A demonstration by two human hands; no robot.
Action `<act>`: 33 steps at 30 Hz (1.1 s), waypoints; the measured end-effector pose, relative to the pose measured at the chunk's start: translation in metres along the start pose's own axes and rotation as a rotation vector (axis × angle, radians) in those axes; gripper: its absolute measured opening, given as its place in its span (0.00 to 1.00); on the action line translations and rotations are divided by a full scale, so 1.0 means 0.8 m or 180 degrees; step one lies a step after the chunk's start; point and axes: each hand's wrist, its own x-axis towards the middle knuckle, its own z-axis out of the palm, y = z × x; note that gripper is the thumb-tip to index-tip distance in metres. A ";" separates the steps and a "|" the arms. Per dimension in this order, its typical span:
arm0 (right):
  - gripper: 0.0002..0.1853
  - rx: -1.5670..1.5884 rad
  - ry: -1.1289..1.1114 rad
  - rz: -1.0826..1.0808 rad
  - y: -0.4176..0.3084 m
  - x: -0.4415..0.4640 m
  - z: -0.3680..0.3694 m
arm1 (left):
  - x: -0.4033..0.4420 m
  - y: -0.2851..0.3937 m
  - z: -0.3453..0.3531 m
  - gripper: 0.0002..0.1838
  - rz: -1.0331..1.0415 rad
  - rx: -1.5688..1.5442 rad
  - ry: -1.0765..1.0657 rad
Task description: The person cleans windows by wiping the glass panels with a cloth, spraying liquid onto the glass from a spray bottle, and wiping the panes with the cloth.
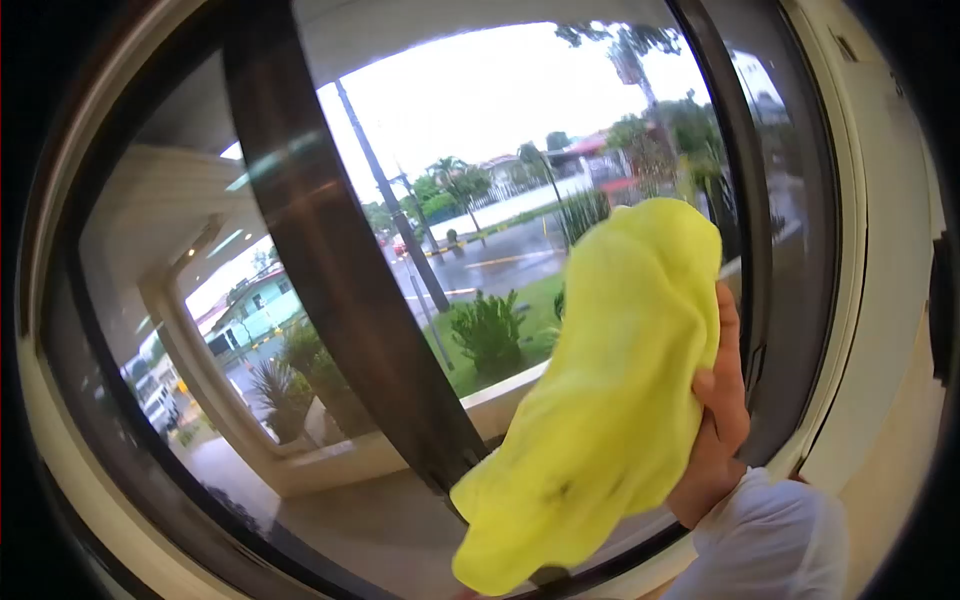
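Observation:
A yellow cloth with a few dark smudges near its lower end hangs in front of the window glass. My right hand is closed on the cloth's right side, its thumb and part of the fingers showing and the rest hidden behind the fabric. A white sleeve covers the wrist below. Whether the cloth touches the glass is hard to tell. My left hand is out of the picture.
A dark vertical frame bar divides the window. Another dark frame runs along the right, beside a cream wall. Beyond the glass are plants, a pole, a wet road and houses.

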 end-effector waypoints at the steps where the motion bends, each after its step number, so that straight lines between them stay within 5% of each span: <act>1: 0.36 0.0006 0.0117 -0.0004 0.001 0.006 0.000 | 0.008 0.026 -0.008 0.29 0.0048 -0.0164 -0.0260; 4: 0.40 -0.0273 -0.0189 0.0020 0.033 0.014 0.006 | 0.022 0.101 -0.048 0.30 0.0120 -0.0673 -0.0878; 6: 0.26 -0.1880 -0.0746 -0.1044 0.068 0.041 0.042 | 0.021 0.159 -0.098 0.30 0.0150 -0.0987 -0.1117; 8: 0.20 -0.2755 -0.1942 0.0311 0.129 0.082 0.056 | 0.024 0.190 -0.127 0.31 0.0164 -0.1230 -0.1245; 10: 0.14 -0.4135 -0.3082 -0.1158 0.175 0.132 0.054 | 0.025 0.214 -0.168 0.31 0.0193 -0.1433 -0.1302; 12: 0.11 -0.4122 -0.2873 -0.3459 0.208 0.173 0.058 | 0.029 0.231 -0.204 0.32 0.0236 -0.1543 -0.1257; 14: 0.17 -0.5217 -0.3214 -0.3793 0.194 0.207 0.071 | 0.038 0.248 -0.235 0.32 0.0342 -0.1479 -0.1034; 16: 0.21 -0.6564 -0.3047 -0.5729 0.176 0.264 0.107 | 0.050 0.259 -0.260 0.30 0.0580 -0.1266 -0.0725; 21: 0.23 -0.4079 -0.3046 -0.3330 0.146 0.375 0.234 | 0.077 0.269 -0.310 0.25 0.1729 -0.0909 -0.0336; 23: 0.21 -0.3087 -0.2915 -0.2360 0.110 0.438 0.287 | 0.096 0.302 -0.380 0.27 0.2713 0.0029 0.0776; 25: 0.20 -0.3617 -0.2496 -0.2761 0.073 0.473 0.287 | 0.098 0.353 -0.460 0.27 0.3138 0.0507 0.2036; 27: 0.21 -0.3698 -0.1477 -0.3221 0.071 0.517 0.272 | 0.084 0.403 -0.533 0.28 0.3193 -0.0229 0.2392; 30: 0.22 -0.4297 -0.0038 -0.4290 0.055 0.520 0.246 | 0.076 0.411 -0.557 0.27 0.3267 -0.0959 0.2067; 33: 0.23 -0.5101 -0.0494 -0.3793 0.096 0.456 0.253 | 0.084 0.392 -0.532 0.31 0.3303 -0.0503 0.1841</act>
